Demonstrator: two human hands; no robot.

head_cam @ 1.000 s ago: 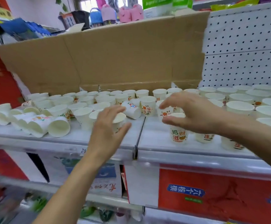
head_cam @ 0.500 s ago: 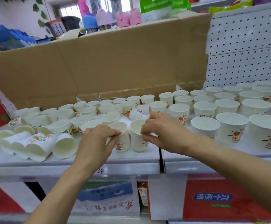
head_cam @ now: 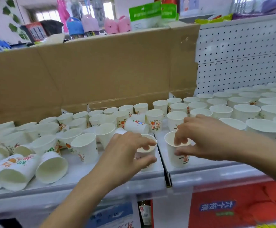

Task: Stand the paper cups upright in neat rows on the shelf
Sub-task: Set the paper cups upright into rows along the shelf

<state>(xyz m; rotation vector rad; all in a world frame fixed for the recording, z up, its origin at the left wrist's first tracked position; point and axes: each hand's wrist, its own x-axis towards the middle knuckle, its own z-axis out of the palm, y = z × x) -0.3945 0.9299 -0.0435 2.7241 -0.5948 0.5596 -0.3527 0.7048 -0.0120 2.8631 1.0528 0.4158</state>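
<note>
Several white printed paper cups cover the grey shelf [head_cam: 87, 178]. My left hand [head_cam: 122, 153] pinches the rim of an upright cup [head_cam: 148, 149] at the shelf's front, just left of the seam. My right hand [head_cam: 201, 139] pinches the rim of another upright cup [head_cam: 178, 155] just right of the seam, with fingers inside it. Upright cups stand in rows on the right [head_cam: 247, 111]. At the far left several cups lie on their sides [head_cam: 51, 167]. One cup [head_cam: 136, 124] lies tipped behind my hands.
A brown cardboard sheet [head_cam: 92, 71] stands along the back of the shelf on the left, and white pegboard [head_cam: 242, 60] backs the right part. A narrow seam [head_cam: 164, 171] splits the two shelf boards. Red packaging [head_cam: 233, 206] sits below.
Both hands came down onto two cups near the seam and now hold them further apart, the right-hand cup across the seam on the right board. The camera moved closer.
</note>
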